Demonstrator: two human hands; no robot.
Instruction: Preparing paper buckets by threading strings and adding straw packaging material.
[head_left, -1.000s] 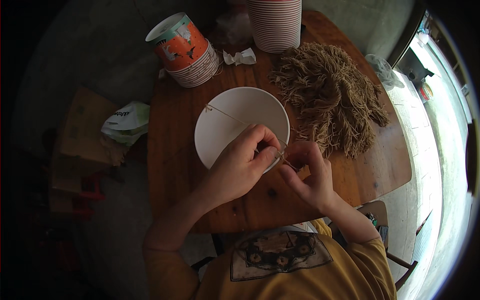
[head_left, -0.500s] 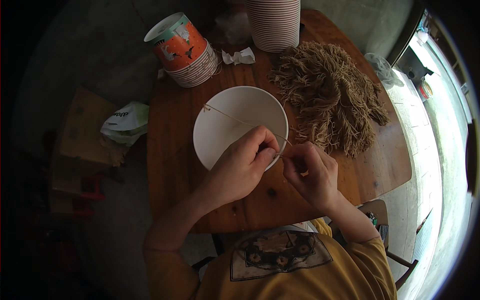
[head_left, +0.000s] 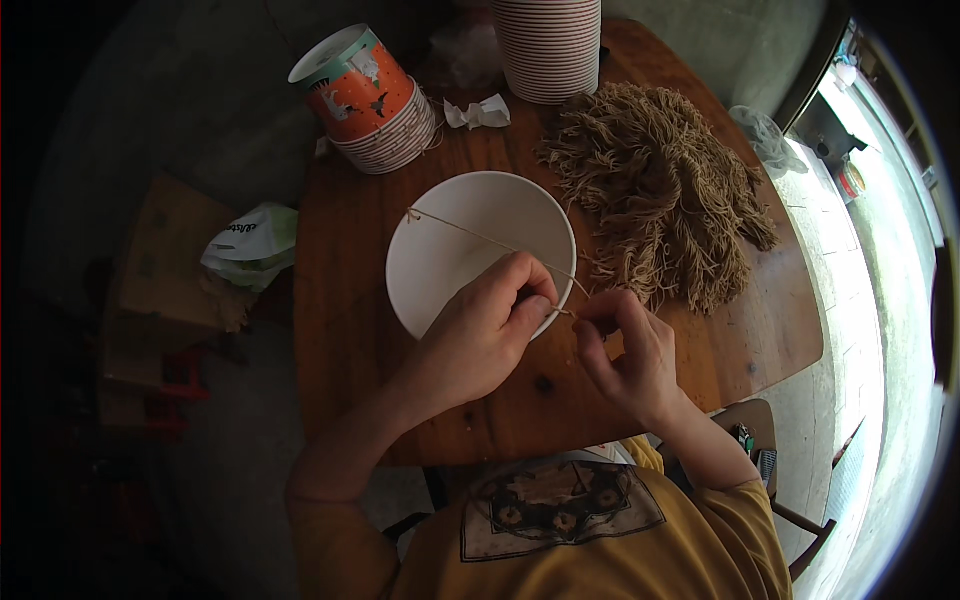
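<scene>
A white paper bucket stands on the wooden table in front of me, its mouth facing up. Tan string is knotted at the left of its rim and crosses over the opening to the right front. There my left hand is closed, thumb and forefinger pinching the string against the rim. Just right of the bucket, my right hand pinches the string close to a small knot or loop between the two hands. The exact crossing of the strands is partly covered by my fingers.
A heap of cut tan strings lies right of the bucket. Behind are a tall stack of paper buckets, a tilted orange-patterned stack and crumpled white paper. A cardboard box with a plastic bag is at the left.
My right hand has moved slightly right, away from the rim, drawing the string with it. My left hand and the bucket have stayed in place.
</scene>
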